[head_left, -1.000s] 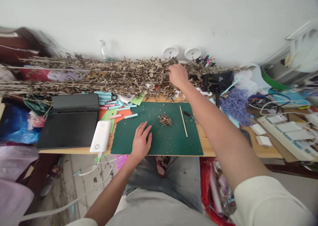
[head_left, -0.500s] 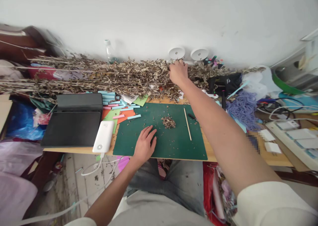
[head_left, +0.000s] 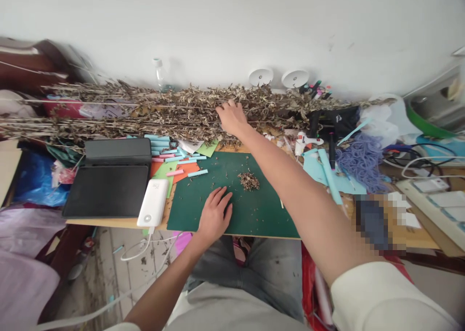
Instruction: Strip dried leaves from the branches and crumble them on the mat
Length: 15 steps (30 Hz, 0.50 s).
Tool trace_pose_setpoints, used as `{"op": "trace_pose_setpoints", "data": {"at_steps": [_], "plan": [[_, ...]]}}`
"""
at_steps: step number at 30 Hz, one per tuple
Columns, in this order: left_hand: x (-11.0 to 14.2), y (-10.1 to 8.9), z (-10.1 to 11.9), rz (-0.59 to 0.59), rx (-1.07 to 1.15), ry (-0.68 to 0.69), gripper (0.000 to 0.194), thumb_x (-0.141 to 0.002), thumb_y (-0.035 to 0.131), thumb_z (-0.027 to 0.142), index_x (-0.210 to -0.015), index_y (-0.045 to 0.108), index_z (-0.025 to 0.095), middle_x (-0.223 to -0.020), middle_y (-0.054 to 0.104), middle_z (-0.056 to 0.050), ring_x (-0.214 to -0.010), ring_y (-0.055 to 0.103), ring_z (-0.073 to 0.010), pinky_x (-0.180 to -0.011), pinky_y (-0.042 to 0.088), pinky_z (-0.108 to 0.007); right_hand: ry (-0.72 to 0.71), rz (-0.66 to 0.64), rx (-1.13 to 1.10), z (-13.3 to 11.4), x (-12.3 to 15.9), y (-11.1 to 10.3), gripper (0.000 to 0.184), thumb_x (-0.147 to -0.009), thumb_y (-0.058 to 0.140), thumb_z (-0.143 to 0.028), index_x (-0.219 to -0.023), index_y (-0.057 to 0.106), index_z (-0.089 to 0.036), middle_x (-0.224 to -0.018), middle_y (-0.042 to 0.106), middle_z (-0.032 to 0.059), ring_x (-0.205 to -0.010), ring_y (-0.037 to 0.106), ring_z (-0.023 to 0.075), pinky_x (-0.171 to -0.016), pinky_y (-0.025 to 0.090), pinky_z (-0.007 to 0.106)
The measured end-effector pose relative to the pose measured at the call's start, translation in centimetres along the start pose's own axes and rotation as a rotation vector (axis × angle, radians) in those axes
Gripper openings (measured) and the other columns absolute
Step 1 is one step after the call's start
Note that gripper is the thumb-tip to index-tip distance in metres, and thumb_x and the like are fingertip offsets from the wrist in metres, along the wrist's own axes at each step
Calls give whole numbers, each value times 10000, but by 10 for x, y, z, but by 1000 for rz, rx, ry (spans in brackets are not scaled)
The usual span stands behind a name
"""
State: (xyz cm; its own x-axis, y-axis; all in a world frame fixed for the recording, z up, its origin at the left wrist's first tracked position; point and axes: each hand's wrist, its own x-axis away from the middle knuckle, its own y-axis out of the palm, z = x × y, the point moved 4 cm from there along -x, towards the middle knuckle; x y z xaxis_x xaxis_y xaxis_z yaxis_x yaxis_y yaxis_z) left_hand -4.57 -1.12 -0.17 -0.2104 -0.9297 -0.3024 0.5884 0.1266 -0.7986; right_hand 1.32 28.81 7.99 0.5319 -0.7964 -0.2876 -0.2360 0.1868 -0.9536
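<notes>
My left hand [head_left: 215, 214] rests on a green cutting mat [head_left: 203, 190] with its fingers apart, holding nothing. To its right on the mat lies a small heap of crumbled dried leaves [head_left: 249, 181], with loose bits around it. My right arm reaches across to long bundles of dried leafy stalks [head_left: 181, 103] at the back of the table. There my right hand [head_left: 232, 118] lies over the leaves, fingers apart and bent down; the fingertips are partly hidden among them. Under the right forearm, a thin wooden stick [head_left: 282, 204] is mostly covered.
Left of the mat are a black tablet case [head_left: 109, 185], a white power bank [head_left: 153, 202] and rolled paper tubes [head_left: 160, 144]. To the right lie purple yarn [head_left: 359, 161], a glue gun [head_left: 307, 141] and a power strip [head_left: 432, 205]. A bottle [head_left: 160, 74] stands by the wall.
My right hand has moved left along the dried stalks and slightly nearer to me. Its forearm now covers most of the stick. My left hand stays on the mat. The view has shifted slightly.
</notes>
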Motion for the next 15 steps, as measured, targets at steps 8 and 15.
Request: {"op": "trace_pose_setpoints", "data": {"at_steps": [8,15], "plan": [[1,0,1,-22,0,10,359,-925,472,226,-1272,566,214,-1360,546,-107,-1323,435,-290,-1076,436,-549,210,-23,12,-39,-34,14,328,-933,354,-96,-1078,645,-54,-1115,614,234,-1045,593,331,-954,356,542],[1,0,2,-54,-11,5,354,-930,467,229,-1267,569,190,-1366,541,-109,-1335,420,-280,-1101,419,-517,239,-65,-61,-38,-43,21,294,-951,380,-99,-1084,643,-88,-994,670,192,-963,653,316,-806,460,408]]}}
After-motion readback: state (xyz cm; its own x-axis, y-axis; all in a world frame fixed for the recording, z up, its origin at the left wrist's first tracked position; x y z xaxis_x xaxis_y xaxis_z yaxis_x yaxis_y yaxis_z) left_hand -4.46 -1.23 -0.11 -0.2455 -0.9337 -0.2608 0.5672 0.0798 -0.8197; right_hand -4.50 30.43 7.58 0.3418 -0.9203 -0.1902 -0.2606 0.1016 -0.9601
